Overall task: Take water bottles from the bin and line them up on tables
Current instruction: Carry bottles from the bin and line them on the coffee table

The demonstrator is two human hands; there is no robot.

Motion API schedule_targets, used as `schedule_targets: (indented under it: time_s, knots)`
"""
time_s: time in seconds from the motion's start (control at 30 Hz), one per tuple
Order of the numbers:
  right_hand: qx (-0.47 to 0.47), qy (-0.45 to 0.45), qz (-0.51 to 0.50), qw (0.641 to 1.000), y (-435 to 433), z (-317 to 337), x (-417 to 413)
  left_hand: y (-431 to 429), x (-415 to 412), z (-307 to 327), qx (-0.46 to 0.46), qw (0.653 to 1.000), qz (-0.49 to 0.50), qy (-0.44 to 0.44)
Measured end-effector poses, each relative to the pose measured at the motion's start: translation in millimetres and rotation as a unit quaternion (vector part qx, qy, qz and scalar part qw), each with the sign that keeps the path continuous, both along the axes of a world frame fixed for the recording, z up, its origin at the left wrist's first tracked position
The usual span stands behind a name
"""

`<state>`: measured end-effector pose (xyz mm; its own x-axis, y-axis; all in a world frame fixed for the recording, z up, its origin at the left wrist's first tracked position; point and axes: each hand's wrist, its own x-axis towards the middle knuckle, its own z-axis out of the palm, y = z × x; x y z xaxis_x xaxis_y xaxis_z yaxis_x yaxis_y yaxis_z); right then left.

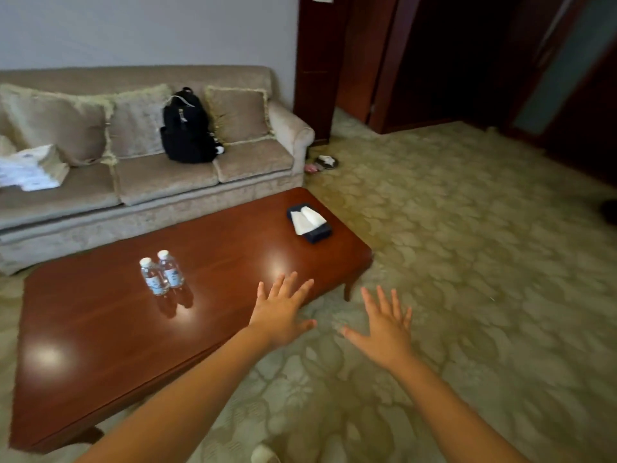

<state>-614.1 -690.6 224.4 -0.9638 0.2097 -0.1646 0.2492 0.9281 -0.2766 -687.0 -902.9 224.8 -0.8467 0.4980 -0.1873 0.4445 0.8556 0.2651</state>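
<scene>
While both arms reach forward, the left grip (282, 315) and right grip (384, 332) are released, fingers spread, holding nothing. Left of the left grip, two water bottles (162, 274) stand upright side by side on the worktop (100, 329). Beyond the grips lies a tissue box (309, 222); farther off, a backpack (187, 128) sits on a sofa (167, 182).

Two water bottles (162, 273) upright on table (100, 345); both hands (280, 312) spread, empty.

Glossy reddish-brown wooden table (100, 329). Two clear water bottles (154, 278) with white caps and blue-and-white labels. Dark navy tissue box (319, 233), its tissue (305, 220) white. Beige sofa (167, 182); black backpack (187, 132). The carpet (467, 245) is pale olive-green with a large leaf pattern. The wall (133, 28) is pale grey.
</scene>
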Motion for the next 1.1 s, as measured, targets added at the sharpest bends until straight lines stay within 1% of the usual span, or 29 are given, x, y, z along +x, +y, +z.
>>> schedule_targets:
  time_s: [0.2,0.43,0.6,0.83,1.0,1.1]
  knots:
    - [0.003,0.014,-0.128,0.992,50,2,143,72,101,2,-0.023,0.991,-0.130,0.005]
    - [-0.001,0.032,-0.277,0.960,104,11,299,167,205,6,-0.021,0.962,-0.271,0.033]
    - [-0.005,0.037,-0.363,0.931,143,15,387,237,267,13,-0.030,0.928,-0.369,0.048]
    - [-0.020,0.045,-0.477,0.878,193,0,476,340,340,10,-0.040,0.867,-0.494,0.055]
    - [-0.011,0.052,-0.545,0.837,248,-3,534,437,391,4,-0.021,0.828,-0.558,0.044]
    - [-0.006,0.050,-0.580,0.813,281,-6,567,491,424,0,-0.007,0.811,-0.585,0.020]
